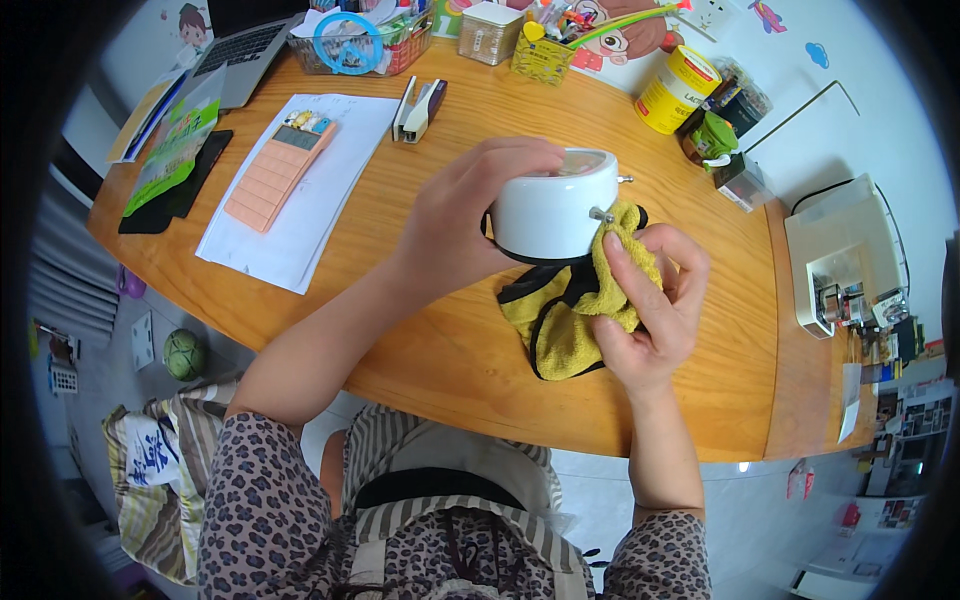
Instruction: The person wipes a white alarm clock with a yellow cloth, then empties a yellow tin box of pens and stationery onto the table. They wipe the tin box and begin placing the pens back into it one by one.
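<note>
My left hand (465, 210) grips a round white device (546, 214), likely a small clock, above the wooden table (450, 352). Its clear face points up, away from me, and short metal feet or posts stick out of its right side. Pinched in my right hand (660, 300) is a yellow cloth with black edging (562, 330). The cloth's bunched upper part touches the side of the device beside the lower metal post, while its loose part hangs below. My left fingertips rest at the rim of the face.
Left lie a pink calculator (277, 180) on white papers (330, 195) and a stapler (418, 111). Along the back stand a laptop (240, 52), a filled plastic basket (367, 45), a pen holder (544, 56) and a yellow can (677, 90). A white appliance (847, 255) stands right.
</note>
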{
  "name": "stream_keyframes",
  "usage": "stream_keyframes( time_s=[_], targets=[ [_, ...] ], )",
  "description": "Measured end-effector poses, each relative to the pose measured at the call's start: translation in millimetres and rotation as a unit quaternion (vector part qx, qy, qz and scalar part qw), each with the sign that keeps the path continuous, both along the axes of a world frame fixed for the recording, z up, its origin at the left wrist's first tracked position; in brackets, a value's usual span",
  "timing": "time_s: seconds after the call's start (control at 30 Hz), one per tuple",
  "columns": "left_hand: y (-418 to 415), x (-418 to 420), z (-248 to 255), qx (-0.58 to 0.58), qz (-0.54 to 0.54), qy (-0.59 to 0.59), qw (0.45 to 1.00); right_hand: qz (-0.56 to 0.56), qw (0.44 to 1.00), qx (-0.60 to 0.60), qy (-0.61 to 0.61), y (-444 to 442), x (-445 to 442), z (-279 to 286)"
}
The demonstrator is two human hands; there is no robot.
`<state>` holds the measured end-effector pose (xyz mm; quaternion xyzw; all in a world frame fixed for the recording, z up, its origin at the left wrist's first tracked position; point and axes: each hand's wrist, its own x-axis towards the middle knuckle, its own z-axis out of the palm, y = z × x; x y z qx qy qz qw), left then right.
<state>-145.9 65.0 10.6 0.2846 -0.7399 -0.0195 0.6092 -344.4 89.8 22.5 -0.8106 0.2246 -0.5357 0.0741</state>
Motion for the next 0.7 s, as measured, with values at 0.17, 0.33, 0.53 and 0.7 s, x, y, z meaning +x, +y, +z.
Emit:
stream_keyframes(
  time_s=[0.17,0.33,0.53,0.7],
  targets=[
    [-1,-1,-2,0.002,0.007,-0.008,1.0,-0.001,0.999,-0.044,0.033,0,2,-2],
    [1,-1,-2,0.029,0.021,-0.016,0.999,0.053,0.996,-0.01,0.077,7,3,-3],
    [0,-1,-5,0.042,0.025,0.006,0.999,0.17,0.981,0.087,0.031,-8,-3,-2],
    [-8,3,-9,-0.032,0.033,-0.007,0.999,0.174,0.852,0.457,-0.186,-1,1,2]
  ],
)
